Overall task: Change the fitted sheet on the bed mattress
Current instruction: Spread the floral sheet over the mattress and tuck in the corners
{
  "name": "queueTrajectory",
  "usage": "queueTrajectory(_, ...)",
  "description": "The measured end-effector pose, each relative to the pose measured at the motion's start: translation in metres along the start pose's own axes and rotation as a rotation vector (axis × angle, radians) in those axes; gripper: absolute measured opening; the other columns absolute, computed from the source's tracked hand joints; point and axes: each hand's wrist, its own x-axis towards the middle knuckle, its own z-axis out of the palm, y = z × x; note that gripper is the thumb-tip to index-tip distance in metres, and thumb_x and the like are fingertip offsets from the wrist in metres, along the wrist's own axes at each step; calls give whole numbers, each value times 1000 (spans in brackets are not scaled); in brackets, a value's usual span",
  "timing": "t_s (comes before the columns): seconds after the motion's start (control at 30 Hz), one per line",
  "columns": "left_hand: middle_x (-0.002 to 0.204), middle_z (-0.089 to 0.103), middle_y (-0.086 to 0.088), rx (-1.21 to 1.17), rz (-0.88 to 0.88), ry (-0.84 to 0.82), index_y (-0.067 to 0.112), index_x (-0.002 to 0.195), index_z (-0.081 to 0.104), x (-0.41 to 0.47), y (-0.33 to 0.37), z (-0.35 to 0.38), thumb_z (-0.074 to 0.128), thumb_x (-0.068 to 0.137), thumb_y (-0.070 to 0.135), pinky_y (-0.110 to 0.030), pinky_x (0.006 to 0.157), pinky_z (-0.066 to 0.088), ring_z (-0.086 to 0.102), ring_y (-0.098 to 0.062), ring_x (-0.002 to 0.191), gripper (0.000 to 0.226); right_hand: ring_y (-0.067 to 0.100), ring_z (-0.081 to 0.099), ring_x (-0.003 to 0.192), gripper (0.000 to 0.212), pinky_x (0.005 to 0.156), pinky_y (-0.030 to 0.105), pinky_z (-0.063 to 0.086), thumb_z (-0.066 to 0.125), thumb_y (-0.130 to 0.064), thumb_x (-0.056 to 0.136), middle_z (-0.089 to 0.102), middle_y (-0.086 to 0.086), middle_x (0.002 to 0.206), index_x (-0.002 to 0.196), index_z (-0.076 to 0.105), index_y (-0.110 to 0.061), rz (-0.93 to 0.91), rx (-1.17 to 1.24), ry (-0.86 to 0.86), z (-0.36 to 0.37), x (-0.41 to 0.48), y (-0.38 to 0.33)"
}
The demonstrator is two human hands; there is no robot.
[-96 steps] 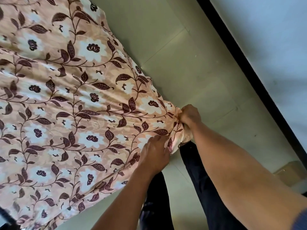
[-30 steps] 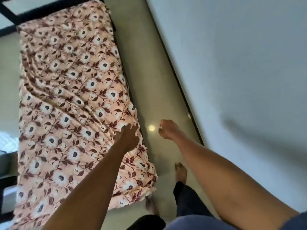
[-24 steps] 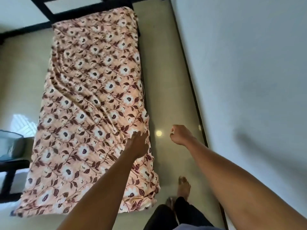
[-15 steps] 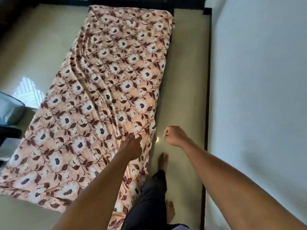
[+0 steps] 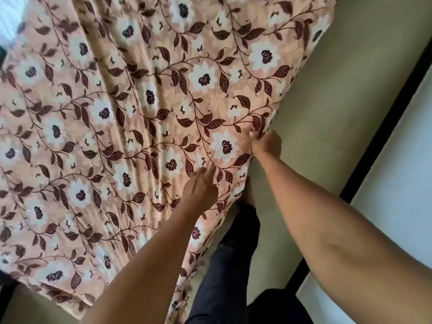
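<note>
One sheet (image 5: 140,113), right grip (image 5: 265,142) pinching its edge, left grip (image 5: 201,185) flat atop

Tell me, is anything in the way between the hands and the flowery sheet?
No, nothing visible is in the way. The left hand rests on top of the sheet, and the right hand pinches its side edge.

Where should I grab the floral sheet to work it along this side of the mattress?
Take the floral sheet at its side edge, where it turns down toward the floor, coming in from the floor side as the right hand does. The top lies nearly flat, shallow ripples only, so the left hand merely presses there.
</note>
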Motion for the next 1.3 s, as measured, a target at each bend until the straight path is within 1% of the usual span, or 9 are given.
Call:
queueTrajectory(0.1, 114, 62, -12, -26, -35, 10, 17, 150, 40, -2, 18, -14, 52, 98, 7, -23, 55, 44, 60, -20, 78, 54, 36, 69, 100, 25, 70, 31, 44, 63, -34, 95, 73, 13, 109, 103, 71, -12, -27, -155, -31, -22, 8, 14)
queueTrajectory(0.23, 138, 54, -14, -20, -104, -30, 21, 154, 39, 5, 34, -48, 58, 96, 22, -36, 71, 47, 58, -34, 115, 61, 39, 67, 104, 29, 73, 37, 47, 63, -37, 96, 72, 19, 114, 104, 71, -10, 19, -288, 0, -65, 43, 9)
queueTrajectory(0.37, 141, 53, -15, -10, -117, -81, 18, 147, 47, 27, 44, -83, 53, 94, 17, -44, 88, 56, 55, -35, 123, 53, 32, 64, 90, 55, 72, 34, 46, 61, -58, 90, 69, 14, 105, 110, 70, -7, 25, -293, -141, -80, 86, -47)
queueTrajectory(0.47, 141, 55, -13, -15, -97, -45, 17, 146, 49, 54, 55, -101, 54, 95, 14, -42, 95, 54, 54, -31, 126, 52, 37, 64, 111, 72, 78, 37, 47, 61, -65, 89, 66, 17, 125, 124, 61, -2, 13, -119, -96, -94, 127, -81)
queueTrajectory(0.6, 136, 58, -13, -10, -53, 4, 15, 143, 51, 100, 81, -124, 56, 97, 15, -35, 88, 57, 60, -28, 116, 46, 33, 69, 99, 19, 72, 31, 48, 74, -34, 91, 71, 11, 104, 91, 63, -18, -157, -299, -193, -125, 167, -93)
queueTrajectory(0.73, 132, 61, -13, -34, -83, 42, 14, 140, 55, 143, 119, -150, 58, 95, 17, -41, 86, 59, 62, -30, 114, 45, 30, 70, 96, 12, 80, 34, 56, 70, -35, 91, 74, 5, 103, 91, 66, -23, -120, -212, -143, -173, 220, -94)
queueTrajectory(0.9, 139, 57, -13, -20, -78, 32, 18, 145, 50, 200, 179, -181, 60, 96, 24, -39, 89, 57, 60, -30, 119, 50, 30, 68, 105, 41, 83, 34, 53, 69, -54, 90, 73, 9, 114, 109, 69, -18, -82, -82, -151, -199, 285, -132)
queueTrajectory(1.17, 128, 65, -18, -48, -14, 130, 11, 135, 61, 290, 278, -249, 67, 92, 15, -41, 84, 58, 67, -35, 109, 44, 30, 69, 99, 17, 80, 34, 55, 63, -33, 95, 74, 6, 112, 105, 70, -22, -140, -191, -123, -277, 376, -175)
queueTrajectory(1.3, 128, 65, -19, -88, 12, 166, 10, 134, 62, 328, 318, -282, 68, 91, 14, -43, 87, 58, 68, -37, 109, 44, 31, 69, 107, 33, 87, 34, 54, 63, -43, 97, 74, 10, 116, 111, 72, -15, -152, -156, -217, -309, 410, -201)
